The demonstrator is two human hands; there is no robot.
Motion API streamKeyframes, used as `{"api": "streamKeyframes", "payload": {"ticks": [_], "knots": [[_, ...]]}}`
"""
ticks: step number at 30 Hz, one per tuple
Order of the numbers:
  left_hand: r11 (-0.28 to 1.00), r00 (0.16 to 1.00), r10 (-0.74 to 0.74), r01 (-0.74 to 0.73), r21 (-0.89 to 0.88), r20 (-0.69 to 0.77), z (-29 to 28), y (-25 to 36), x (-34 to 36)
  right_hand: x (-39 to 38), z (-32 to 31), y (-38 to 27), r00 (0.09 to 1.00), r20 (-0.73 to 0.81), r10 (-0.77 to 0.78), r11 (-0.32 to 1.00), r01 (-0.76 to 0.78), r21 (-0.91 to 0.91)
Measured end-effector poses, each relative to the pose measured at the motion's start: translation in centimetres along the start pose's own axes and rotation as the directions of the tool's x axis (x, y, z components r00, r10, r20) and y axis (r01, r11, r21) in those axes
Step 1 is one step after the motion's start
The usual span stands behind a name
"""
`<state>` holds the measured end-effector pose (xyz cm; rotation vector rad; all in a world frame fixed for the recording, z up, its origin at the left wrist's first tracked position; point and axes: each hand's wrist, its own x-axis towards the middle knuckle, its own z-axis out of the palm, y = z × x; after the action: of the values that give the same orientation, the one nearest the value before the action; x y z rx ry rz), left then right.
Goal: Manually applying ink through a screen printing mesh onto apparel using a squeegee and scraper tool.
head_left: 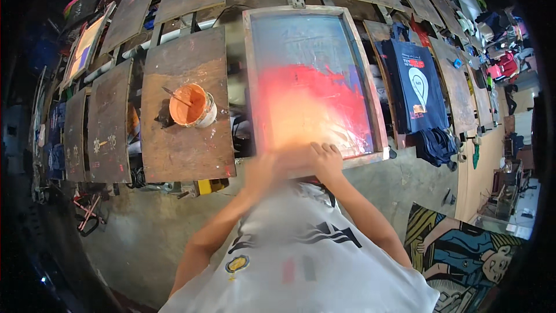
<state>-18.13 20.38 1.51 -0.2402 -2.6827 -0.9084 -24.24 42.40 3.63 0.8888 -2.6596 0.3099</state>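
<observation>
The person stands at the six o'clock side of a wood-framed screen (306, 37), which lies across the bench (188, 159) with red ink (292, 78) over its middle and a paler orange glow toward its near end. Both hands are at that near end, a little apart: the right hand (328, 161), at six o'clock from the screen's centre, has its fingers bent over the edge, while the left hand (262, 171), toward seven, is too blurred to tell whether it grips. Whether they hold a separate bar or only the near rail cannot be made out either. For this inking work, matched pressure from both hands and level wrists would likely keep the ink film even, and a steady frame should spare the edges from smearing. The bucket (207, 115) of orange paint at nine o'clock and the dark blue bag (409, 90) at three are best kept clear of the elbows
</observation>
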Motion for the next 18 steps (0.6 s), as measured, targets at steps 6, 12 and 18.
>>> {"api": "streamKeyframes", "payload": {"ticks": [6, 12, 18], "knots": [[0.999, 0.997, 0.032, -0.034, -0.029, -0.069, -1.0, 1.4, 1.9, -0.3, 1.2, 0.3, 0.999, -0.029, 0.025, 0.998, -0.027, -0.06], [0.998, 0.997, -0.062, 0.063, -0.028, 0.043, -1.2, -2.3, 6.3, 5.4, 1.9, 2.8, 0.973, 0.227, 0.043, 0.998, -0.05, 0.023], [0.991, 0.992, -0.119, 0.122, 0.063, -0.04, -0.6, -1.6, 11.7, 10.0, 1.5, 5.3, 0.997, 0.072, 0.041, 0.996, -0.046, 0.07]]}}
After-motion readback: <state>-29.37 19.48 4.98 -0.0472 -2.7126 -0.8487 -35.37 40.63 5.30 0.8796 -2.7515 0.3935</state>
